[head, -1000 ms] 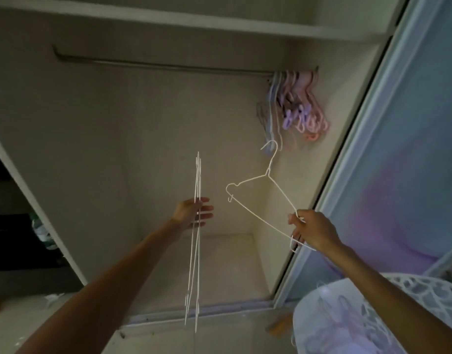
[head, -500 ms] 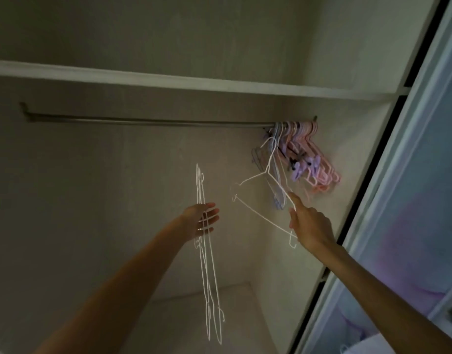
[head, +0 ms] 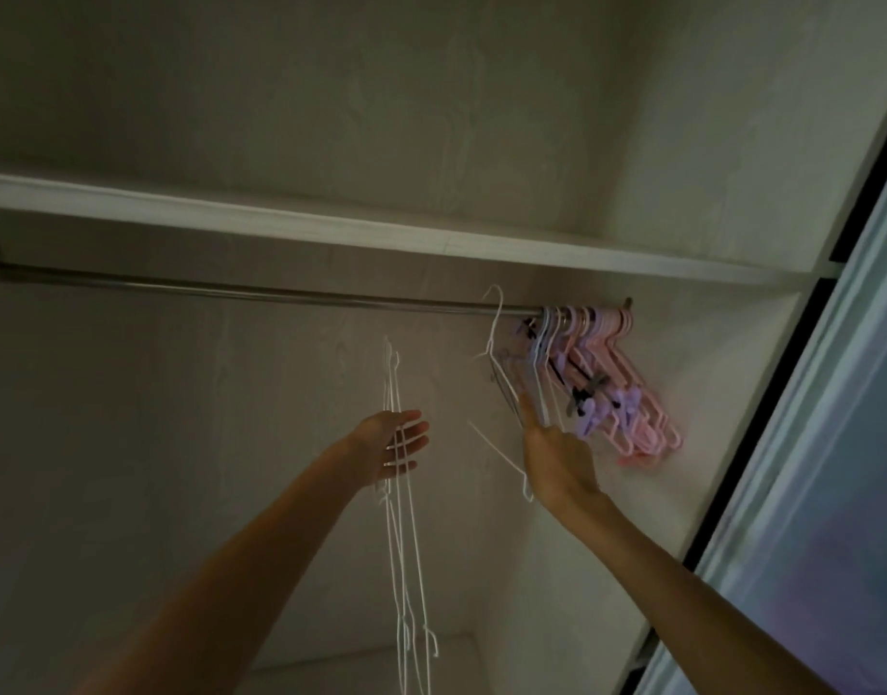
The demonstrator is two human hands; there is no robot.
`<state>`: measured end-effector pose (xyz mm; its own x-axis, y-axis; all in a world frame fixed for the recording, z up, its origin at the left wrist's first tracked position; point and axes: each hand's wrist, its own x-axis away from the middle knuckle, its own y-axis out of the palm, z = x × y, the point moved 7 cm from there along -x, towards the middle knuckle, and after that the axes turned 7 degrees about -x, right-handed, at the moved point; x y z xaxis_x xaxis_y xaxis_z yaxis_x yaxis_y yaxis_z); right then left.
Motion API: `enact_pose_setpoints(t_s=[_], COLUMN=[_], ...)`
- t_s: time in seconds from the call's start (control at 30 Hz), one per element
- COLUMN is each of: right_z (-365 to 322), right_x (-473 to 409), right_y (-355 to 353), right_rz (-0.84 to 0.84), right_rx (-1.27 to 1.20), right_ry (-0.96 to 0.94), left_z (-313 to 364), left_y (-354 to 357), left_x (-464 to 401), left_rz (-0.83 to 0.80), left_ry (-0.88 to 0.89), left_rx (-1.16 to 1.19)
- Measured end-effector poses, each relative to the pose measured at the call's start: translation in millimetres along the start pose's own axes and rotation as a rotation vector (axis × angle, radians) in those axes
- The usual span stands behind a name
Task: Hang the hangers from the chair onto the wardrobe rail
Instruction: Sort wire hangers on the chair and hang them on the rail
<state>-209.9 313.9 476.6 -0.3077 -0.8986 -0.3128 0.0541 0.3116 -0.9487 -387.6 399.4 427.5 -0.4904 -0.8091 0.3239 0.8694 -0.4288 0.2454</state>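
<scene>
Right hand (head: 557, 464) held white wire hanger (head: 496, 373) by lower frame, hook raised at wardrobe rail (head: 261, 291), just left of pink and purple hangers (head: 617, 378) bunched at rail's right end. Left hand (head: 396, 446) gripped bundle of white wire hangers (head: 406, 544), dangling below shelf (head: 331, 225).

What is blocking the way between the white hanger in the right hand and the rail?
Nothing visible blocks it. The white wire hanger in the right hand has its hook right at the rail, just left of the pink and purple hangers bunched at the right end. That stretch of rail is bare.
</scene>
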Motion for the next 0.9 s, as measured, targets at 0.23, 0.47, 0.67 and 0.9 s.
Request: enact_pose_setpoints(t_s=[0.23,0.47,0.67,0.9], right_z=[-15,-38,-63,-43], right_x=[-15,-56,-155,-188], right_y=[13,-34,-52,-24], right_rz=[-0.158,0.171,0.194,0.309], right_rx=[0.076,-0.128,-0.169,-0.182], right_ry=[-0.031,-0.174,-0.166,-0.246], left_z=[8,25,38,39], left_y=[-19,-35,-49,-51], left_x=[-12,-19,-31,-40], left_rz=[-0.031,-0.073,0.042,-0.049], left_ry=[0.002,0.008,-0.016,-0.055], left_rx=[0.009,0.001,0.021,0.005])
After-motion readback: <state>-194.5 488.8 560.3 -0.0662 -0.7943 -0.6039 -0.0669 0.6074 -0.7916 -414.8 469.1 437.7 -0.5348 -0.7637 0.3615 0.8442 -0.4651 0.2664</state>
